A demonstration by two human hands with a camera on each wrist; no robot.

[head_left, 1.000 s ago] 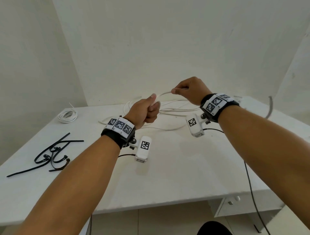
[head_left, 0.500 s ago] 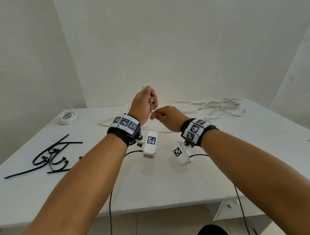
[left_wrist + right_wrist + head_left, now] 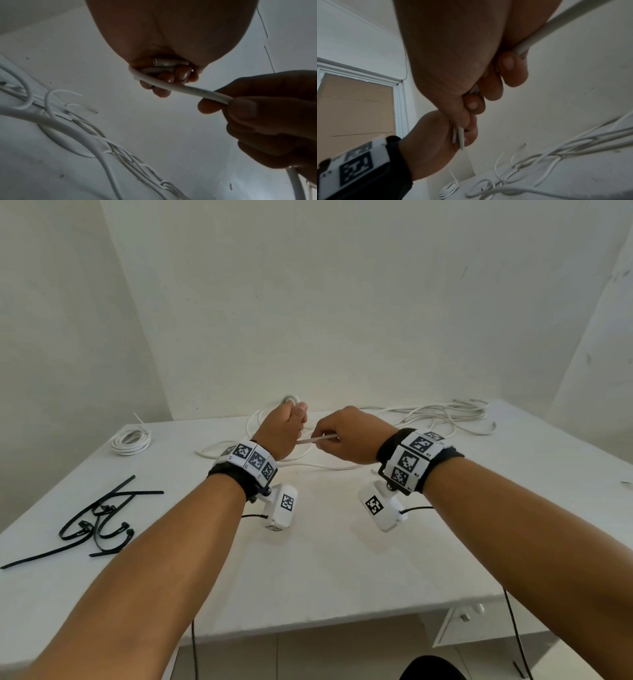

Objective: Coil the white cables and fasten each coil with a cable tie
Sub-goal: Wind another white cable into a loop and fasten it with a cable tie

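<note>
My left hand (image 3: pixel 286 428) is raised above the white table (image 3: pixel 325 570) with its fingers curled round a few turns of white cable (image 3: pixel 164 65), whose cut end shows in the left wrist view. A short stretch of that cable (image 3: pixel 317 438) runs across to my right hand (image 3: pixel 346 436), which pinches it between thumb and fingers (image 3: pixel 240 109). The hands are close together. Loose white cable (image 3: pixel 442 414) lies tangled along the back of the table. A finished white coil (image 3: pixel 131 440) lies at the back left.
Several black cable ties (image 3: pixel 96 522) lie in a heap near the table's left front. A drawer unit (image 3: pixel 469 621) stands under the table's right side. Walls close in behind and to both sides.
One second ago my right hand held the cable out to the right. It swung in to the left hand, then drew slightly apart, leaving a short taut stretch between them.
</note>
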